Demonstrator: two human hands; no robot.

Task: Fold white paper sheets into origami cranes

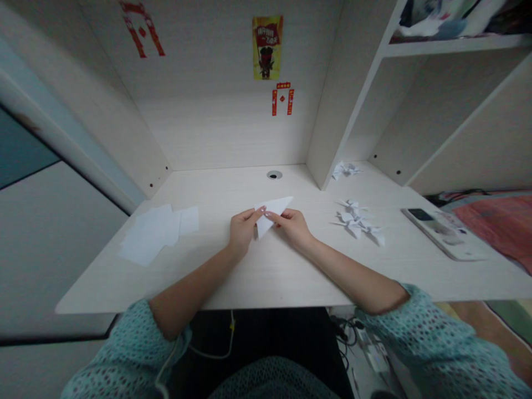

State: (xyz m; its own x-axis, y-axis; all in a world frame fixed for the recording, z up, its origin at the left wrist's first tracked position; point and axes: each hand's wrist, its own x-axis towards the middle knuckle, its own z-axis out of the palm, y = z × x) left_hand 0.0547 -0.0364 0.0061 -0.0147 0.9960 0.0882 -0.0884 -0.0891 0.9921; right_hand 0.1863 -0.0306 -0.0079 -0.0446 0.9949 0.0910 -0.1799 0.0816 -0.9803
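Between my two hands is a white sheet of paper [276, 207], folded into a triangle with one point toward the upper right and another pointing down. My left hand [242, 230] pinches its left edge, thumb on top. My right hand [296, 226] grips it from the right, its thumb pressed on the face close to the left thumb. The fingers beneath the paper are mostly hidden. The paper is held just above the desk [245, 288] or resting on it; I cannot tell which.
Loose white paper squares [149, 233] lie overlapping at the left. Several folded paper cranes [353, 219] are grouped at the right, with more folded paper [347, 170] behind, by the upright divider [353, 105]. A flat white device [443, 234] lies farther right, beside reddish cloth [499, 221].
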